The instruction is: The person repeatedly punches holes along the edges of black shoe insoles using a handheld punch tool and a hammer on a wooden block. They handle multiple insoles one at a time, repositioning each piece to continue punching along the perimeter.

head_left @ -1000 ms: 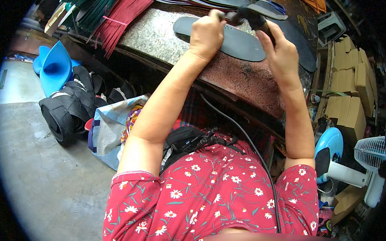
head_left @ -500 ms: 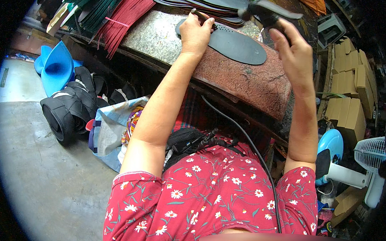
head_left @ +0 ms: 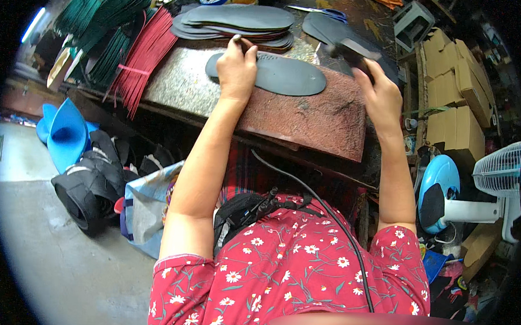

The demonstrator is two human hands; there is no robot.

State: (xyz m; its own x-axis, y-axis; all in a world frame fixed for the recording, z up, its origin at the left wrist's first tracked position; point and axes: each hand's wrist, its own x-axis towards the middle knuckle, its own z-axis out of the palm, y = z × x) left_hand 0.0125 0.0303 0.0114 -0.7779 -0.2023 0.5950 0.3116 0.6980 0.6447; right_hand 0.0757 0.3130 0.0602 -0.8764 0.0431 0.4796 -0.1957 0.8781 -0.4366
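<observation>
My left hand [head_left: 236, 80] is closed around a dark rod-like punch [head_left: 240, 41], held upright on a grey shoe insole [head_left: 293, 77]. Small holes run along the insole's far edge beside my fingers; the punch's lower tip is hidden by the hand. To the right, my right hand [head_left: 384, 101] grips a hammer [head_left: 358, 50], raised above the bench and slightly blurred. Under the insole lies a worn slab [head_left: 332, 128], pale at its left and reddish at its right.
Behind the insole are a stack of insoles [head_left: 238, 15], more dark sheets [head_left: 330, 31] and blue-handled scissors [head_left: 334, 13]. Red strips [head_left: 140, 64] lie at the left. Cardboard boxes [head_left: 457, 127] and a white fan [head_left: 498, 167] stand at the right. A black cable [head_left: 328, 209] crosses my front.
The view has shifted, bringing more of the bench's far side into sight. The hammer has come down somewhat relative to the insole. My left hand still holds the punch on the insole.
</observation>
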